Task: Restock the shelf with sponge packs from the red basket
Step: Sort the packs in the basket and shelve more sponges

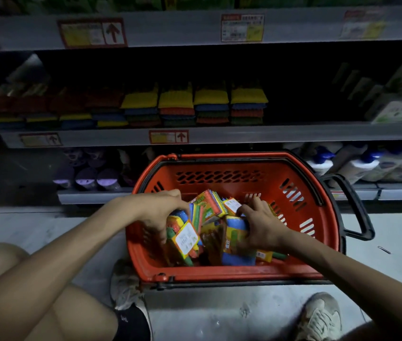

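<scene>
Both hands, left hand (pixel 163 212) and right hand (pixel 260 226), clasp sponge packs (pixel 209 205) inside the red basket (pixel 219 271). The packs look light, soft and slippery-wrapped. Best pinched across their flat faces.

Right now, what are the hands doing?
Left hand: closed on sponge packs in the red basket.
Right hand: closed on sponge packs too.

Single head-worn wide-angle view, from a crouch on the floor (pixel 219 316), facing forward and steeply down; red basket (pixel 231 273) close below at centre, shelf (pixel 219 134) just beyond it, straight lines bowed toward the edges, own knees and shoes along the bottom border
</scene>
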### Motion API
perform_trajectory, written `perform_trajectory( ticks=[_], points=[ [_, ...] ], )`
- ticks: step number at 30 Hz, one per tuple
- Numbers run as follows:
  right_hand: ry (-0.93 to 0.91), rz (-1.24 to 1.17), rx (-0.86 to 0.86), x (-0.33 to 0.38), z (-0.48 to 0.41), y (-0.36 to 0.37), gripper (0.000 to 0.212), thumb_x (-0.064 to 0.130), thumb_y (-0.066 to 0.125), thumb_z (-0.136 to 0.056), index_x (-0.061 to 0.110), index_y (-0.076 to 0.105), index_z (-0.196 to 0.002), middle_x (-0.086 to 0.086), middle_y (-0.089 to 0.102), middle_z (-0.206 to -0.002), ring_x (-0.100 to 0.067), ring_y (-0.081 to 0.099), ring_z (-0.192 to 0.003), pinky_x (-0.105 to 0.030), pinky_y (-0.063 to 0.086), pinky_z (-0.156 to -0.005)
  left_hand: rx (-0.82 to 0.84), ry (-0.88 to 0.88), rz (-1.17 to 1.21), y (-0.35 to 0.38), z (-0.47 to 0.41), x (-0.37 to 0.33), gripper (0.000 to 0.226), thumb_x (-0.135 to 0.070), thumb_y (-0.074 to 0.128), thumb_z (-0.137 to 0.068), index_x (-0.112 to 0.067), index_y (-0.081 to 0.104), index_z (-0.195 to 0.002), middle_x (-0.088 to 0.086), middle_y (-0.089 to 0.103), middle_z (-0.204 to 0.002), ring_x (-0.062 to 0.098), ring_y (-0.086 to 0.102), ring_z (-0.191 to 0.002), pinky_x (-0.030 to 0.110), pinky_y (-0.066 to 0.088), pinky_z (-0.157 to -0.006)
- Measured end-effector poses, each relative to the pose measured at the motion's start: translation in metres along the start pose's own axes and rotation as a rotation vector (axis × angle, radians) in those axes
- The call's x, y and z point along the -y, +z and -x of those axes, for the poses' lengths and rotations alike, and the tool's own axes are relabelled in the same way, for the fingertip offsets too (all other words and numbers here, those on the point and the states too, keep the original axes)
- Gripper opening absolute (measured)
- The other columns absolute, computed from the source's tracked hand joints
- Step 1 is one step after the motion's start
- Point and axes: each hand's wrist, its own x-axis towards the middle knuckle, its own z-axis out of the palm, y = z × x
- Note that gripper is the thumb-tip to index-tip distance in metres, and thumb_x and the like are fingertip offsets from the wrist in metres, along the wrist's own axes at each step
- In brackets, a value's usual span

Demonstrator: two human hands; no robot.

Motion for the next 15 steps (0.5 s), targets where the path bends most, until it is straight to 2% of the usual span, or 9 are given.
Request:
perform_trajectory(
  ticks=[1, 3, 5, 7, 9, 10, 12, 13, 15],
  points=[
    [-0.020, 0.014, -0.025, 0.001, 0.001, -0.002, 0.085, 0.061, 0.082, -0.060, 0.017, 0.050, -0.125, -0.006, 0.036, -0.119, -0.027, 0.040, -0.113, -0.040, 0.044, -0.096, -0.051, 0.025, 0.023, -0.004, 0.003, 0.000, 0.077, -0.021, 0.093, -0.063, -0.034, 0.056, -0.130, -0.009, 0.038, -0.117, 0.009, 0.041, -0.108, 0.005, 0.038, -0.074],
    [-0.034, 0.002, -0.049, 0.002, 0.005, -0.008, 0.088, 0.069, 0.073, -0.053, 0.014, 0.046, -0.116, -0.004, 0.041, -0.115, -0.028, 0.047, -0.106, -0.040, 0.045, -0.090, -0.156, 0.058, 0.079, -0.013, 0.011, 0.002, 0.078, -0.015, 0.087, -0.064, -0.042, 0.053, -0.128, -0.014, 0.038, -0.122, 0.009, 0.042, -0.114, 0.019, 0.046, -0.086],
    [0.003, -0.080, -0.091, 0.005, 0.013, -0.021, 0.093, 0.080, 0.066, -0.049, 0.015, 0.040, -0.111, -0.003, 0.053, -0.104, -0.029, 0.056, -0.093, -0.038, 0.043, -0.076, -0.282, 0.097, 0.118, -0.020, 0.019, 0.003, 0.079, -0.009, 0.078, -0.065, -0.047, 0.050, -0.128, -0.019, 0.035, -0.125, 0.007, 0.040, -0.118, 0.010, 0.041, -0.083],
    [0.073, -0.172, -0.178, 0.006, 0.021, -0.039, 0.101, 0.085, 0.068, -0.052, 0.018, 0.038, -0.121, -0.005, 0.061, -0.100, -0.031, 0.062, -0.089, -0.039, 0.046, -0.073, -0.446, 0.132, 0.113, -0.026, 0.024, 0.001, 0.081, -0.006, 0.073, -0.066, -0.046, 0.048, -0.133, -0.020, 0.034, -0.130, 0.006, 0.037, -0.122, 0.007, 0.036, -0.084],
    [0.135, -0.236, -0.286, 0.004, 0.031, -0.059, 0.094, 0.085, 0.070, -0.062, 0.021, 0.045, -0.125, -0.004, 0.064, -0.102, -0.028, 0.064, -0.093, -0.041, 0.050, -0.078, -0.648, 0.149, 0.037, -0.031, 0.024, -0.004, 0.084, -0.008, 0.074, -0.066, -0.044, 0.046, -0.137, -0.017, 0.035, -0.139, 0.009, 0.036, -0.130, 0.022, 0.047, -0.085],
    [0.162, -0.299, -0.349, 0.000, 0.036, -0.067, 0.083, 0.084, 0.069, -0.066, 0.022, 0.051, -0.117, -0.001, 0.066, -0.098, -0.025, 0.065, -0.090, -0.042, 0.052, -0.078, -0.741, 0.145, -0.016, -0.033, 0.022, -0.006, 0.086, -0.009, 0.076, -0.066, -0.042, 0.046, -0.140, -0.014, 0.037, -0.143, 0.011, 0.036, -0.135, 0.031, 0.054, -0.082],
    [0.217, -0.541, -0.455, -0.008, 0.048, -0.085, 0.066, 0.078, 0.073, -0.070, 0.022, 0.058, -0.100, 0.004, 0.072, -0.088, -0.017, 0.069, -0.082, -0.041, 0.056, -0.075, -0.880, 0.136, -0.096, -0.034, 0.013, -0.009, 0.091, -0.009, 0.079, -0.065, -0.036, 0.045, -0.146, -0.005, 0.040, -0.148, 0.019, 0.037, -0.140, 0.040, 0.060, -0.077],
    [0.238, -0.707, -0.484, -0.011, 0.053, -0.092, 0.060, 0.073, 0.077, -0.072, 0.022, 0.061, -0.101, 0.004, 0.076, -0.090, -0.015, 0.073, -0.082, -0.039, 0.058, -0.076, -0.925, 0.135, -0.117, -0.035, 0.009, -0.011, 0.093, -0.009, 0.081, -0.065, -0.034, 0.045, -0.148, -0.001, 0.041, -0.149, 0.023, 0.039, -0.140, 0.042, 0.061, -0.078],
    [0.249, -1.044, -0.479, -0.014, 0.063, -0.105, 0.052, 0.058, 0.079, -0.078, 0.020, 0.066, -0.112, -0.004, 0.079, -0.101, -0.023, 0.078, -0.086, -0.040, 0.061, -0.078, -0.982, 0.145, -0.144, -0.034, 0.001, -0.015, 0.096, -0.006, 0.085, -0.063, -0.027, 0.047, -0.149, 0.007, 0.046, -0.147, 0.029, 0.041, -0.140, 0.045, 0.061, -0.084]
  ],
)
